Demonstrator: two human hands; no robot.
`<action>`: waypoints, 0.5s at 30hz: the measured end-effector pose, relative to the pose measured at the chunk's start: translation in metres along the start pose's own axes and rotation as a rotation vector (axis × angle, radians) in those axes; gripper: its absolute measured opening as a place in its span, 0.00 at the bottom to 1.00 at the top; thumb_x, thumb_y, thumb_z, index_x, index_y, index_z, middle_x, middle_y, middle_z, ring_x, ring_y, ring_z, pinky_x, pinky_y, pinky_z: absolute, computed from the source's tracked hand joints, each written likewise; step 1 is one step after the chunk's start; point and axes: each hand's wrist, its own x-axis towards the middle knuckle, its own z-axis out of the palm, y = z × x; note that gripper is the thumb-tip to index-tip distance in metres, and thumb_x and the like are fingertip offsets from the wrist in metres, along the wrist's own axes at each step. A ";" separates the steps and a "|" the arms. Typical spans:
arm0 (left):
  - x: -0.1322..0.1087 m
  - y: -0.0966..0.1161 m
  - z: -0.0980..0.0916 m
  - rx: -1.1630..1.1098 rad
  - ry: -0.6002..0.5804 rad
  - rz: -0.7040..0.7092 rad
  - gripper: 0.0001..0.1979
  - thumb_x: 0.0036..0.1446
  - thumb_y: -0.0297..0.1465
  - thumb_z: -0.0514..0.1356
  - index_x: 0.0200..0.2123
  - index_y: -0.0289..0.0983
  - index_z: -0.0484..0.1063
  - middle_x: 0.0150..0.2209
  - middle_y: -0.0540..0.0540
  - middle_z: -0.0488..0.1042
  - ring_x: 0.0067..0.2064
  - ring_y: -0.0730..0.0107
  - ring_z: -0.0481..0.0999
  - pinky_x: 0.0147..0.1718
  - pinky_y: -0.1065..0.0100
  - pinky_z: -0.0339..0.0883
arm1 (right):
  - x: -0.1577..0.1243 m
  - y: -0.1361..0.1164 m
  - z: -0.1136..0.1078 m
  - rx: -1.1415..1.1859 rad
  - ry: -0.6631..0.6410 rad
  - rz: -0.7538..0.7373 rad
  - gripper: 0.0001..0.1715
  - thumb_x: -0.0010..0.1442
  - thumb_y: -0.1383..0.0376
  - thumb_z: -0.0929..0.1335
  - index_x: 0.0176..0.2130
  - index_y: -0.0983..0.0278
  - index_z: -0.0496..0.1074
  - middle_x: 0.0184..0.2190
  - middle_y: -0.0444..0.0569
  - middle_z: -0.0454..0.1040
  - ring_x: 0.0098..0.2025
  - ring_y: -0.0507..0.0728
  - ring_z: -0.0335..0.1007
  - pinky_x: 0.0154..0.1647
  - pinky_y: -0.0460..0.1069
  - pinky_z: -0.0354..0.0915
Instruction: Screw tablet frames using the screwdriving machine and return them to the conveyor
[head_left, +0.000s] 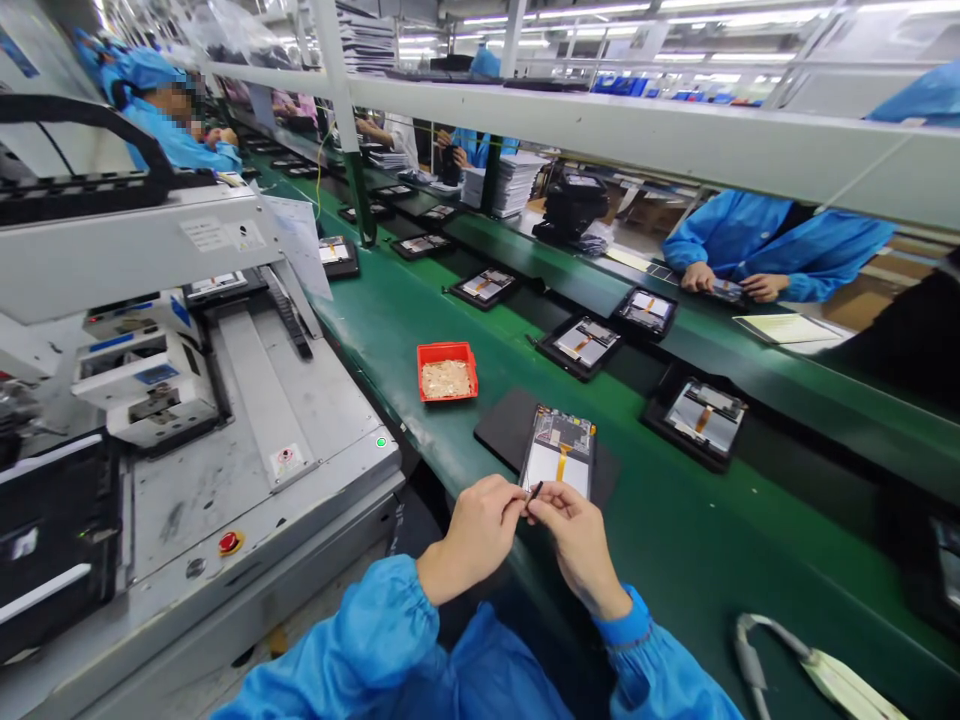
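Note:
My left hand [472, 530] and my right hand [577, 545] meet just below an opened tablet [559, 455]. Their fingertips pinch a small black piece [535, 491], too small to name exactly. The tablet lies on a black mat [510, 425] and shows its circuit board and an orange flex cable [560, 464]. My fingers are at the tablet's near edge. A red tray [447, 372] holding gold-coloured foil pieces stands beyond my left hand.
A green conveyor belt [675, 520] runs away ahead, carrying several tablets on black trays. A grey machine [255, 420] stands to the left. A white shelf rail [600, 125] crosses overhead. Across the belt, a co-worker's hands [724, 282] work at a tablet.

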 end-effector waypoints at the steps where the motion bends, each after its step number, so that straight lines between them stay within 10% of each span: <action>1: -0.001 -0.001 -0.001 0.016 -0.009 0.008 0.09 0.65 0.26 0.55 0.38 0.38 0.75 0.36 0.48 0.76 0.38 0.68 0.74 0.40 0.67 0.67 | 0.000 0.001 -0.001 -0.009 -0.004 -0.003 0.15 0.48 0.59 0.79 0.31 0.65 0.76 0.25 0.44 0.73 0.28 0.52 0.68 0.32 0.47 0.67; 15: -0.009 -0.002 -0.013 0.264 -0.123 0.115 0.12 0.68 0.26 0.50 0.36 0.37 0.73 0.34 0.46 0.74 0.37 0.65 0.74 0.38 0.64 0.68 | -0.008 0.006 0.006 0.022 -0.033 0.058 0.17 0.48 0.57 0.79 0.30 0.65 0.75 0.24 0.44 0.73 0.28 0.53 0.70 0.33 0.48 0.67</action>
